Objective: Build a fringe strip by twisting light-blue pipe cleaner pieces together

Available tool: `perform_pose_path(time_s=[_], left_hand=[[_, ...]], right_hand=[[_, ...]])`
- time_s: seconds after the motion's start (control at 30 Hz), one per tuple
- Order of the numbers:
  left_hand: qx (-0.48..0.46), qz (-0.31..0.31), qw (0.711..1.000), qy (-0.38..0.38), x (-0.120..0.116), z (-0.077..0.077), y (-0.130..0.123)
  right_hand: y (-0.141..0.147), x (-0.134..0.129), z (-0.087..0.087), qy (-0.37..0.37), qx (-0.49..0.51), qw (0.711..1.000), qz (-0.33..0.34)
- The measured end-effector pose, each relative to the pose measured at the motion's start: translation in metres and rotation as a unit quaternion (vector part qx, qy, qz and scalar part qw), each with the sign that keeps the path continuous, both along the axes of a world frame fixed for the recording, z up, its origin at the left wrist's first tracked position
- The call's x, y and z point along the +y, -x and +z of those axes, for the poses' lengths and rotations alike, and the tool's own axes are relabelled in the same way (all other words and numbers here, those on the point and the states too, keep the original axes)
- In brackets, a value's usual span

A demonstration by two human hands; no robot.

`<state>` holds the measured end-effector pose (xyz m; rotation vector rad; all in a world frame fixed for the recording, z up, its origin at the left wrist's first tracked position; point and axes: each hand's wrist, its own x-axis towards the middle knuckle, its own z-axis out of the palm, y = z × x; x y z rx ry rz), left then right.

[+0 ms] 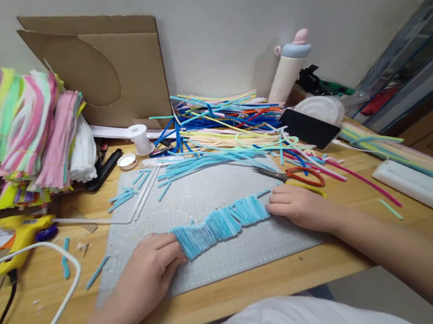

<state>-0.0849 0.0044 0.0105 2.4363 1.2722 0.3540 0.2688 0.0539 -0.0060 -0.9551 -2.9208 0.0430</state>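
A strip of light blue pipe cleaners [224, 224], short pieces laid side by side, lies across the grey cutting mat [218, 265]. My left hand [153, 268] is closed at the strip's left end, fingers curled on its edge. At the other end my right hand [297, 206] pinches the right edge between thumb and fingers. The fingertips of both hands are partly hidden. Scissors [306, 175] with red and yellow handles rest just beyond my right hand. Loose blue pipe cleaners [208, 163] and short cut pieces [122, 197] lie farther back on the mat.
At left are a yellow glue gun [22, 238], its white cable [63, 301] and bundled coloured pipe cleaners [31, 133]. Behind stand cardboard [137, 70], a spool [140, 139] and a bottle [287, 74]. A phone [310, 127] and white power strip [429, 191] are at right.
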Motion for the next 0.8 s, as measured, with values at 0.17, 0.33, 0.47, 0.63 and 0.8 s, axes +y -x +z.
perform_pose_path(time_s=[0.17, 0.33, 0.47, 0.63, 0.8], left_hand=[[0.049, 0.05, 0.998, -0.003, -0.002, 0.007, 0.004], [0.043, 0.228, 0.968, -0.098, -0.008, 0.01, -0.009], [0.06, 0.218, 0.966, -0.125, 0.002, 0.004, -0.042], [0.165, 0.23, 0.952, -0.119, 0.01, -0.003, -0.071], [0.182, 0.174, 0.964, -0.088, 0.01, -0.007, -0.058]], right_hand=[[0.001, -0.003, 0.008, 0.011, -0.019, 0.999, -0.027], [0.016, -0.018, 0.025, 0.021, 0.12, 0.982, -0.146], [0.064, -0.021, 0.027, 0.051, 0.201, 0.958, -0.198], [0.12, -0.016, 0.004, 0.064, 0.12, 0.971, -0.199], [0.114, -0.008, -0.01, 0.078, 0.116, 0.979, -0.146]])
